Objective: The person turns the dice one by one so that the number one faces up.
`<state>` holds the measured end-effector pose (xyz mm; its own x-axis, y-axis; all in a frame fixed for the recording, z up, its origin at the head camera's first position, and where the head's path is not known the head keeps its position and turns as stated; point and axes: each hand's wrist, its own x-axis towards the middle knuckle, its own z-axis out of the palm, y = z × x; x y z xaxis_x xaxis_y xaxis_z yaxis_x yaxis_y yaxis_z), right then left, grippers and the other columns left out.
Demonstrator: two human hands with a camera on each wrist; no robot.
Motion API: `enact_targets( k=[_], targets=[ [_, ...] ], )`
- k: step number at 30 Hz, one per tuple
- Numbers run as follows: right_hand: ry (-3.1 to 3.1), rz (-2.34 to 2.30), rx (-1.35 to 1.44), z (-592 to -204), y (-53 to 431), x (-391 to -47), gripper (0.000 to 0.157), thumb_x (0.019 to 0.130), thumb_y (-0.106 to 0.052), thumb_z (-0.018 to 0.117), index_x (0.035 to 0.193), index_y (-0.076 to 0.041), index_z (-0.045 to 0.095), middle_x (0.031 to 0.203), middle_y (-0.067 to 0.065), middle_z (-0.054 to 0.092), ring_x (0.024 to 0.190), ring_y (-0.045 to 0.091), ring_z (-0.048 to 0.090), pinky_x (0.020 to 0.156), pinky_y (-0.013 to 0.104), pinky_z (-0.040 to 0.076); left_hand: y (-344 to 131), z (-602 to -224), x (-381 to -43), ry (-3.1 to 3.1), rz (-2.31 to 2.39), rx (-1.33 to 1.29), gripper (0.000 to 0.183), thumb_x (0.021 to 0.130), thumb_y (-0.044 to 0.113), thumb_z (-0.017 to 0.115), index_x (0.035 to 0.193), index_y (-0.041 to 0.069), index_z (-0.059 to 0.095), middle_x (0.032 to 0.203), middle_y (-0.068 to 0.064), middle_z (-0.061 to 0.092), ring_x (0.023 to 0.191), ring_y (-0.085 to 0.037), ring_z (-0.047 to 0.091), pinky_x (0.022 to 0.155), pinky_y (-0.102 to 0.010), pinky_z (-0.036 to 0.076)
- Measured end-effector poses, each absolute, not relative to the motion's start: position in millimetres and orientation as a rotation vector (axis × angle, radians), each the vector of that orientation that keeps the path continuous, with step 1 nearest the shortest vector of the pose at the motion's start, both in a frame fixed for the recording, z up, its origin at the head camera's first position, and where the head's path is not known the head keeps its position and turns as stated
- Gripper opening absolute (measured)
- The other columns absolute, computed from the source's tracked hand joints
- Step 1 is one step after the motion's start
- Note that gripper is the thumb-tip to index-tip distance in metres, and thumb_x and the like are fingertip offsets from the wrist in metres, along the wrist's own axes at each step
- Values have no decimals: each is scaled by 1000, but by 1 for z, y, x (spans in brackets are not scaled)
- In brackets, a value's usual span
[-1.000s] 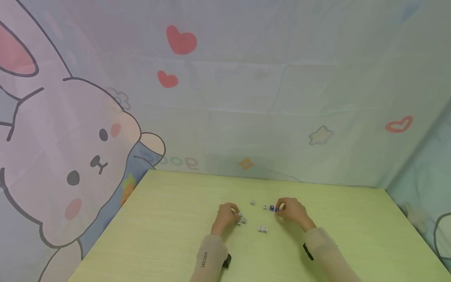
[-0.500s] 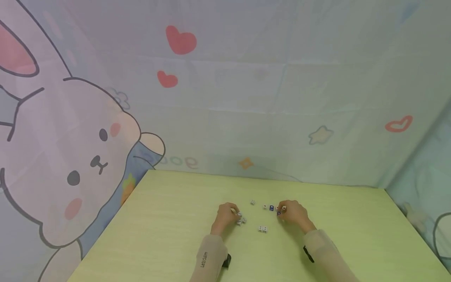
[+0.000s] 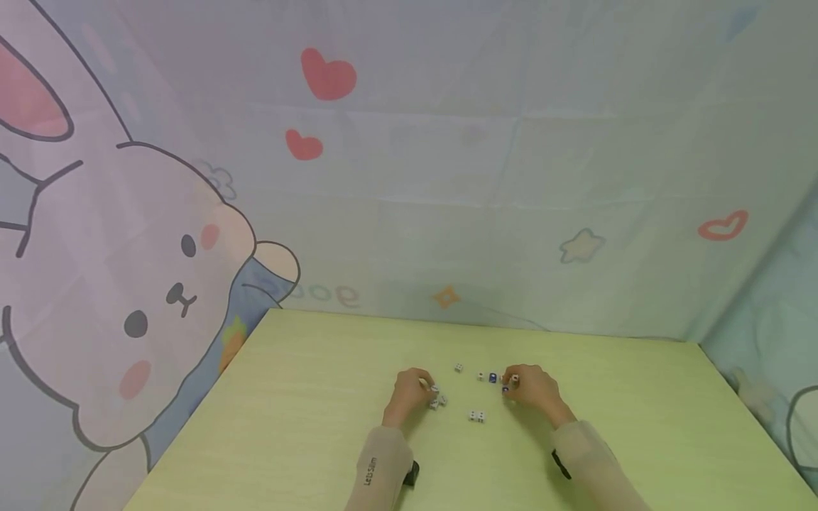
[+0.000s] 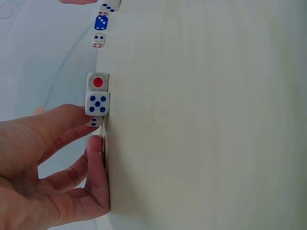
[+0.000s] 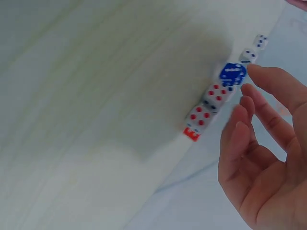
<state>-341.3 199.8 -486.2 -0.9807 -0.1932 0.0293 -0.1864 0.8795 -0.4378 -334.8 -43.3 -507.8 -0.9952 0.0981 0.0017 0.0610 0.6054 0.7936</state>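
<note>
My left hand (image 3: pixel 409 390) rests on the table, loosely curved beside a small cluster of white dice (image 3: pixel 442 400). In the left wrist view a five-spot die (image 4: pixel 97 104) stands before a die with one red spot (image 4: pixel 98 82); another die (image 4: pixel 95 121) is partly hidden by a fingertip. My right hand (image 3: pixel 535 387) hovers over a short row of dice, its fingertips just above a blue die (image 5: pixel 232 74); whether they touch it is unclear. White dice with red spots (image 5: pixel 200 116) and a red die (image 5: pixel 191 133) lie beyond, partly covered in the head view.
Between the hands lie a lone white die (image 3: pixel 459 367), a white die (image 3: pixel 481 377) beside another blue die (image 3: pixel 493 378), and two white dice (image 3: pixel 476 416) side by side. A fabric backdrop (image 3: pixel 434 234) stands behind the light-yellow table (image 3: pixel 307 411).
The right hand has shifted slightly toward me, and the blue die at its fingertips now sits nearer, out of the row. The left hand has stayed put.
</note>
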Motion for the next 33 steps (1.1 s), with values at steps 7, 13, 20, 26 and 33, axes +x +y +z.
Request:
enact_targets(
  k=[7,13,20,26,33],
  targets=[
    [2913,-948,-436,-483,192,-326,15,75,-7,66,89,-5,63,65,1,58,56,11,48,50,25,38,-43,-508,-336,2768,1362,112,12,73,3,67,85,2,64,72,-7,60,60,-14,52,54,-25,42],
    [2880,-976,-583,-490,187,-317,12,74,-3,64,86,-3,64,65,1,59,55,9,47,71,41,45,-42,-508,-335,2768,1364,113,12,73,3,66,85,2,64,72,-7,60,61,-15,53,54,-25,42],
    [2826,-1008,-589,-494,180,-312,14,71,-2,67,85,-2,64,75,5,61,60,11,53,52,22,43,-44,-505,-334,2763,1367,125,12,73,3,66,85,2,64,72,-8,61,60,-15,53,54,-26,43],
    [2845,-927,-544,-496,171,-307,17,68,-5,71,84,-7,63,70,2,59,59,11,52,54,25,42,-45,-506,-335,2770,1361,129,11,73,3,66,84,2,64,71,-8,62,60,-15,54,54,-26,43],
    [2925,-813,-511,-500,163,-307,17,66,-10,73,79,-14,62,71,0,60,61,11,51,55,27,41,-45,-509,-336,2763,1370,129,10,73,3,67,83,3,64,72,-8,61,62,-15,54,54,-26,43]
  ],
)
